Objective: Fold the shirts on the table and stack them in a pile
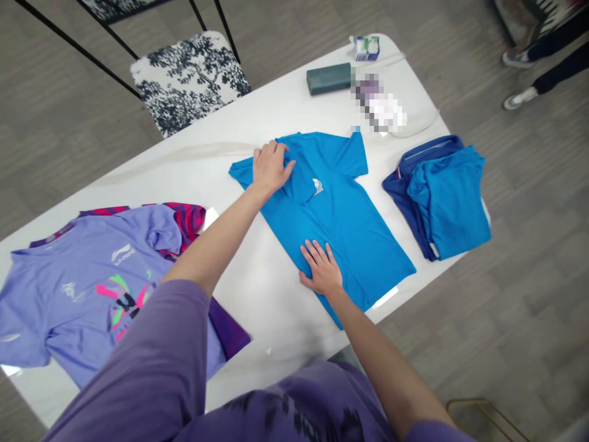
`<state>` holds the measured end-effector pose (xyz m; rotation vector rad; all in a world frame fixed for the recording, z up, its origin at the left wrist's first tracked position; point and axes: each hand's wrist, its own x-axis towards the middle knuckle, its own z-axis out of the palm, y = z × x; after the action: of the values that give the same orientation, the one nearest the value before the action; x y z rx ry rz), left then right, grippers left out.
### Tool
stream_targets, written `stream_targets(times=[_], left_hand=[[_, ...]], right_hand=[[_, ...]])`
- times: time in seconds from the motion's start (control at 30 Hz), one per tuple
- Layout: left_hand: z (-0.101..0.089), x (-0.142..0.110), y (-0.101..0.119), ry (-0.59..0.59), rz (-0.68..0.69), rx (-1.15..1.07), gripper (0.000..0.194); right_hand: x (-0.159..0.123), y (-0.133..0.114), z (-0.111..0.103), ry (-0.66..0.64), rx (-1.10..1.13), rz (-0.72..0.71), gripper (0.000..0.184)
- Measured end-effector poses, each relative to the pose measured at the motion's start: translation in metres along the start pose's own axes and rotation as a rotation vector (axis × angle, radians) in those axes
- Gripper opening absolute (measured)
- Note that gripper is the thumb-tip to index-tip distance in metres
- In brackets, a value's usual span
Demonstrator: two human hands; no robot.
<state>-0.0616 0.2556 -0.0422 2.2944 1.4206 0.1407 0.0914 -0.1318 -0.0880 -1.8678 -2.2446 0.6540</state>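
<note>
A bright blue T-shirt (350,209) lies spread on the white table in front of me, with a small white logo on its chest. My left hand (270,167) rests on its upper left part near the collar, thumb apart and fingers slightly bent. Lower down, my right hand (322,268) presses flat on the shirt near its side edge, fingers spread. One short sleeve points away at the far side. To the left, a lavender T-shirt (87,264) with colourful print lies over a red and purple garment (186,222), partly hidden by my left arm.
Folded blue clothes (453,202) are stacked at the table's right edge. Farther back on the white table (184,175) are a dark green case (328,79), a small carton (367,48), a blurred-out item and a cable. A patterned chair (188,80) stands beyond; a person's legs (552,67) show upper right.
</note>
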Motion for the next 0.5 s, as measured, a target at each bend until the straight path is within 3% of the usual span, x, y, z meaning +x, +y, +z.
stream_targets(times=[0.13, 0.27, 0.37, 0.5], left_hand=[[0.024, 0.028, 0.027, 0.014, -0.028, -0.145, 0.06], [0.024, 0.042, 0.03, 0.022, 0.008, -0.21, 0.064], [0.024, 0.029, 0.044, 0.072, -0.04, -0.186, 0.07], [0.044, -0.019, 0.073, 0.138, -0.125, -0.151, 0.072]], right_hand=[[0.001, 0.0, -0.002, -0.019, 0.029, -0.005, 0.089], [0.002, 0.001, -0.004, -0.028, 0.042, 0.011, 0.09], [0.002, 0.001, -0.004, -0.02, 0.052, 0.016, 0.089], [0.002, 0.002, -0.003, -0.026, 0.049, 0.016, 0.09]])
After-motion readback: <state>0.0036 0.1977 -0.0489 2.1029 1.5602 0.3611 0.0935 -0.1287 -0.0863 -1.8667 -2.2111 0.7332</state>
